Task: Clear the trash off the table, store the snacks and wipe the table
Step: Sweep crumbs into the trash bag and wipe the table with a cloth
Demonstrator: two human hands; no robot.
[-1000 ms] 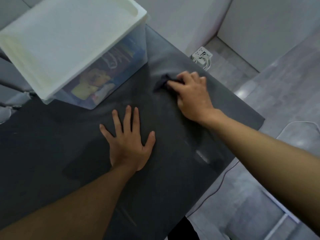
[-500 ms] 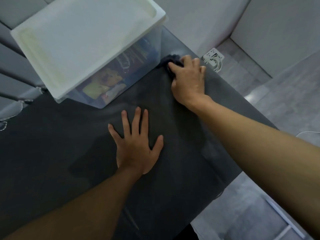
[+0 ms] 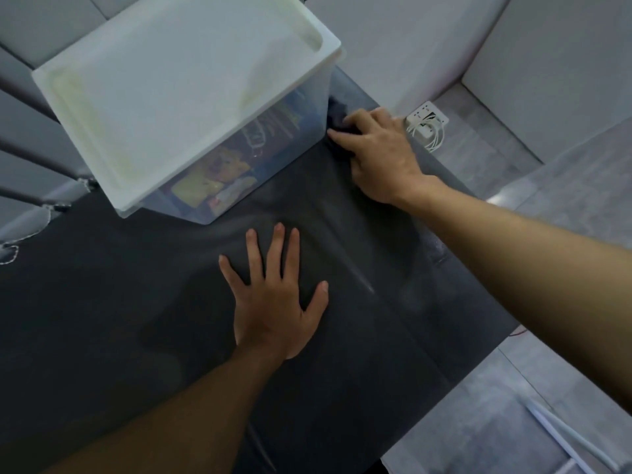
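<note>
The left hand (image 3: pixel 273 304) lies flat on the dark grey matte tabletop (image 3: pixel 102 319), palm down, fingers straight and spread, thumb out to the side, holding nothing. The right hand (image 3: pixel 381 159) reaches further away, toward the table's far right edge, with its fingers bent over a crumpled dark blue cloth (image 3: pixel 337 112) that it grips and presses against the tabletop. The cloth sits right at the near right corner of a translucent plastic storage box (image 3: pixel 290 142) and appears to touch the box wall; most of it is hidden under the hand. The box stands on the far part of the table and is closed with a white, shallow-rimmed plastic lid (image 3: pixel 184 90). Through its clear side show colourful snack packets (image 3: pixel 208 186), yellow, blue and red among them, stacked inside. Faint pale streaks run over the tabletop between the two hands. Beyond the table edge, on the grey floor (image 3: pixel 564 186), lies a white power strip (image 3: pixel 425 116) with white cables plugged in, near the right hand in the view but lower down
</note>
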